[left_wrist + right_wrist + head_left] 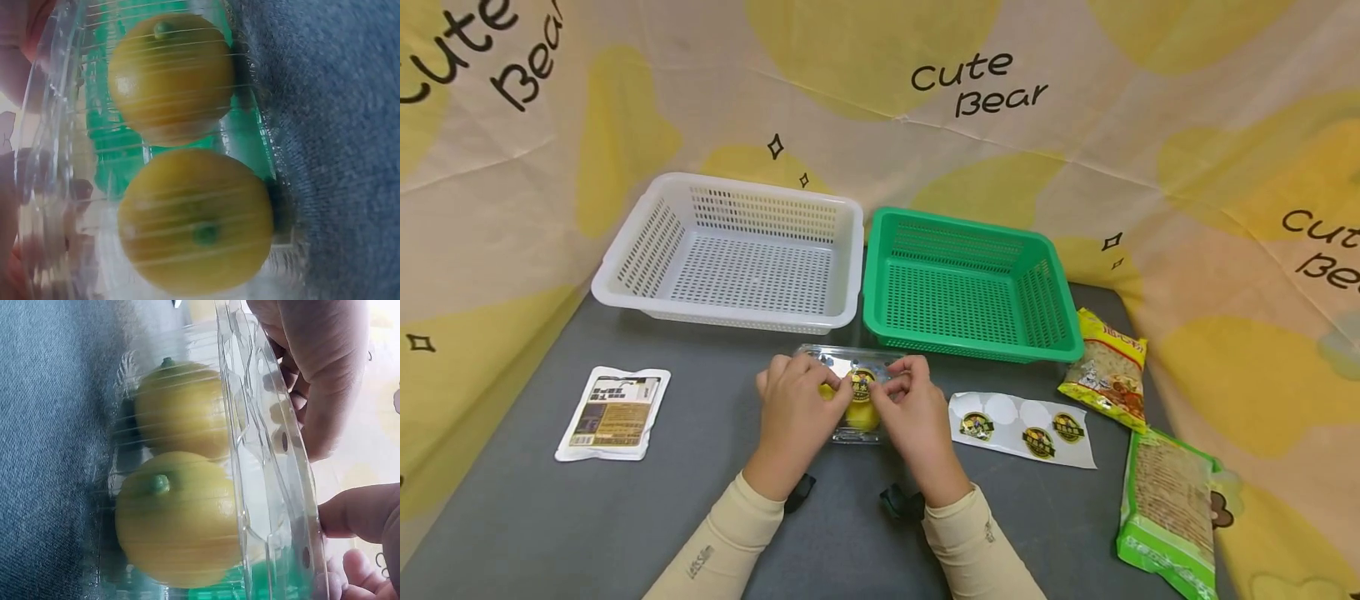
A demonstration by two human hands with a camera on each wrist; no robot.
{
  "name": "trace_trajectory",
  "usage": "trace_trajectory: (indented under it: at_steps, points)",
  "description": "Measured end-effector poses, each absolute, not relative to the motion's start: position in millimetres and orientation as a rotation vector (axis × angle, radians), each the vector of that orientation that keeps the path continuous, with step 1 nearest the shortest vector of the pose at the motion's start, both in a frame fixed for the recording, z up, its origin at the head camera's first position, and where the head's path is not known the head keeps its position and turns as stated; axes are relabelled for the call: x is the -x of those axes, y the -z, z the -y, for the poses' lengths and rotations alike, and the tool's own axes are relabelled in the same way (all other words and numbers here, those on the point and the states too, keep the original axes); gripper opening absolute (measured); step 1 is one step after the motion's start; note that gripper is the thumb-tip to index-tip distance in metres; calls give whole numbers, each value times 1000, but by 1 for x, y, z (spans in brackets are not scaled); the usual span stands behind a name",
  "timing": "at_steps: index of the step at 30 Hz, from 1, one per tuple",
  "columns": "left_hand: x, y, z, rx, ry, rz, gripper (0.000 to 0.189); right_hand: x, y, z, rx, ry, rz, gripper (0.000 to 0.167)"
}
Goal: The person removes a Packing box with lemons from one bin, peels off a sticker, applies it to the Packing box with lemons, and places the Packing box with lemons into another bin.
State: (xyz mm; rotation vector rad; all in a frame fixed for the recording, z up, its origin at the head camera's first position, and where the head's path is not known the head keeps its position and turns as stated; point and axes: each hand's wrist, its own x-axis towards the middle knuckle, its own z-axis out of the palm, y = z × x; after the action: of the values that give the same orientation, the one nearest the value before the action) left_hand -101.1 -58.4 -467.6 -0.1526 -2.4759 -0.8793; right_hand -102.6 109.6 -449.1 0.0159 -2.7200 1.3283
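Note:
A clear plastic clamshell box (pixel 859 437) stands on the grey table in front of me. Ribbed walls show round yellow fruits (pixel 195 222) with green stem ends inside, two of them plain in each wrist view. On the lid lies a round black-and-gold sticker (pixel 862 382). My left hand (pixel 797 408) reaches over the box from the left, its thumb at the sticker's left edge. From the right, my right hand (pixel 917 417) rests its thumb on the lid at the sticker's lower right. In the right wrist view both thumbs (pixel 350 512) touch the lid.
Right of the box lies a white sticker sheet (pixel 1011 446) with several round stickers. Behind stand a white basket (pixel 737 315) and a green basket (pixel 970 346). A white pouch (pixel 613 414) is at left; a yellow bag (pixel 1107 369) and a green-edged bag (pixel 1171 508) lie at right.

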Motion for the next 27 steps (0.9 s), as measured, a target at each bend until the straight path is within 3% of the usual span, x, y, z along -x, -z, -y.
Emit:
trace_trajectory:
  at_steps: [11, 27]
  points:
    - [102, 471, 58, 206, 744, 2455, 22, 106, 452, -109, -120, -1080, 2785, 4]
    - [104, 474, 58, 141, 813, 2567, 22, 103, 457, -106, -278, -853, 2753, 5]
